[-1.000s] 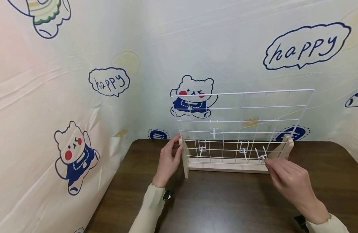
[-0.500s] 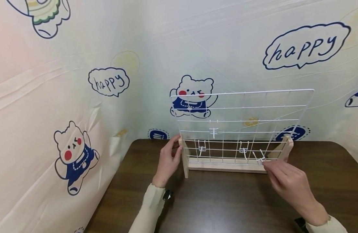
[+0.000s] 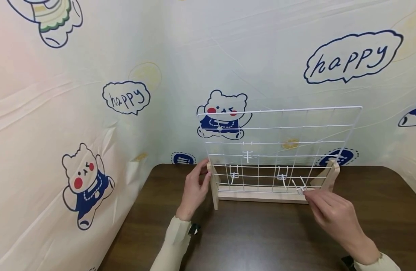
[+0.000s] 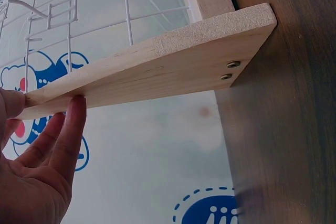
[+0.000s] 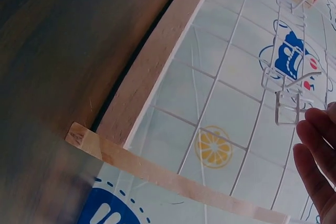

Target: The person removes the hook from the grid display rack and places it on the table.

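A white wire grid point(image 3: 279, 110) stands upright in a pale wooden base point(image 3: 262, 197) on a dark table. My left hand point(image 3: 194, 186) grips the upper part of the left wooden side panel point(image 4: 157, 66), thumb on one face and fingers on the other in the left wrist view. My right hand point(image 3: 340, 216) pinches a white wire hook point(image 3: 301, 190) in front of the grid's lower right. In the right wrist view this hook point(image 5: 277, 109) sits at the fingertips, partly covered by them; whether it touches the grid I cannot tell.
Three more white hooks hang on the grid: a left one point(image 3: 234, 175), a middle one point(image 3: 281, 177) and a higher one point(image 3: 247, 154). The right wooden side panel point(image 3: 331, 175) stands just behind my right hand. A printed curtain point(image 3: 174, 75) surrounds the brown table point(image 3: 255, 237).
My right hand has shifted slightly left and down with the hook, which has tilted. My left hand keeps its grip on the side panel. The head view has shifted a little.
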Motion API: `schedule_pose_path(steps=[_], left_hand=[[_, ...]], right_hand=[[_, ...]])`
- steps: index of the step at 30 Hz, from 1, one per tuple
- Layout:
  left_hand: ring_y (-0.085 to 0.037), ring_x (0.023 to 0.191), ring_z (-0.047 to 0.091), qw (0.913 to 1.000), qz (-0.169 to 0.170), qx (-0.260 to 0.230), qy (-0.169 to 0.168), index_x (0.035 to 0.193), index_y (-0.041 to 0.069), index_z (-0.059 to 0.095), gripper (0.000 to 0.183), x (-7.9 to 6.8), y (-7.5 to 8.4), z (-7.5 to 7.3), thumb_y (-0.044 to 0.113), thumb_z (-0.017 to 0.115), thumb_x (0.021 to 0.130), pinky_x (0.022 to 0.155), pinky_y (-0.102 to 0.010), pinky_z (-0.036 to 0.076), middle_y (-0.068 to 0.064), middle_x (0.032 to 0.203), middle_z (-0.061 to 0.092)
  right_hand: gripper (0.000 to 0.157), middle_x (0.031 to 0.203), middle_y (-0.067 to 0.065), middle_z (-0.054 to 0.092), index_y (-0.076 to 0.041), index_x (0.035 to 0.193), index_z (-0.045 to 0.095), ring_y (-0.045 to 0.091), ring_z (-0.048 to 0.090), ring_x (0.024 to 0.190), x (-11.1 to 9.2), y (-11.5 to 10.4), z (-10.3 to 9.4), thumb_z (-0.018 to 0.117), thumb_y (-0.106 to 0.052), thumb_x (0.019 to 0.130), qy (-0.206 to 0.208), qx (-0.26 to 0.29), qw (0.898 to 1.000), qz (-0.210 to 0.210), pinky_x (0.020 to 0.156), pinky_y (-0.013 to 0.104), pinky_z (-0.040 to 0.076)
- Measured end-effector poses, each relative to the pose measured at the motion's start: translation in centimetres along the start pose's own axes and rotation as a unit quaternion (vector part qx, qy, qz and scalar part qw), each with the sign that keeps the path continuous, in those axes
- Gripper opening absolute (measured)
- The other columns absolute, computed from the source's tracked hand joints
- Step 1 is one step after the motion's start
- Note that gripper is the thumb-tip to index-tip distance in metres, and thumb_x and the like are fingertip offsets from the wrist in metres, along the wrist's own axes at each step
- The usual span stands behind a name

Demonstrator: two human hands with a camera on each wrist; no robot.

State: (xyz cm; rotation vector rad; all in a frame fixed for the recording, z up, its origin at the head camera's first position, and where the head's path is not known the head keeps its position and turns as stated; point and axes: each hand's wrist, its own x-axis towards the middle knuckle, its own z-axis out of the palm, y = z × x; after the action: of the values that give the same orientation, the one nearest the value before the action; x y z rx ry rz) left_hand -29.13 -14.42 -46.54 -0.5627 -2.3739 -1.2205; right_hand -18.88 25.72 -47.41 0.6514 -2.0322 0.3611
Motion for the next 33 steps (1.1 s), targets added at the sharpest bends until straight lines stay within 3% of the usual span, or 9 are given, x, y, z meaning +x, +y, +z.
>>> schedule_pose_path(steps=[10,22,33], left_hand=[[-0.025,0.112,0.073,1.0,-0.002,0.0,0.0,0.148,0.021,0.054,0.043,0.0,0.1,-0.1,0.02,0.062,0.106,0.084,-0.035,0.066,-0.009,0.134,0.07],[-0.023,0.112,0.073,1.0,-0.007,-0.003,-0.005,0.148,0.024,0.054,0.043,0.0,0.0,0.1,0.021,0.062,0.106,0.085,-0.034,0.066,-0.006,0.134,0.07],[-0.025,0.113,0.072,0.9998,-0.014,-0.007,-0.012,0.15,0.024,0.052,0.044,0.0,-0.1,0.0,0.022,0.061,0.107,0.086,-0.036,0.066,-0.014,0.137,0.068]], right_hand=[[0.053,0.087,0.007,0.08,-0.007,0.097,0.08,0.024,0.075,0.072,-0.5,0.1,0.1,0.04,-0.037,0.112,0.004,0.011,1.0,-0.006,0.062,0.046,0.059],[0.051,0.088,0.007,0.08,-0.006,0.096,0.08,0.024,0.075,0.073,-0.9,0.1,0.5,0.042,-0.036,0.112,0.019,0.011,1.0,-0.013,0.064,0.044,0.057],[0.048,0.084,0.005,0.078,-0.007,0.094,0.08,0.022,0.072,0.07,-1.7,0.1,0.8,0.043,-0.032,0.111,0.022,0.015,0.999,-0.023,0.064,0.041,0.055]])
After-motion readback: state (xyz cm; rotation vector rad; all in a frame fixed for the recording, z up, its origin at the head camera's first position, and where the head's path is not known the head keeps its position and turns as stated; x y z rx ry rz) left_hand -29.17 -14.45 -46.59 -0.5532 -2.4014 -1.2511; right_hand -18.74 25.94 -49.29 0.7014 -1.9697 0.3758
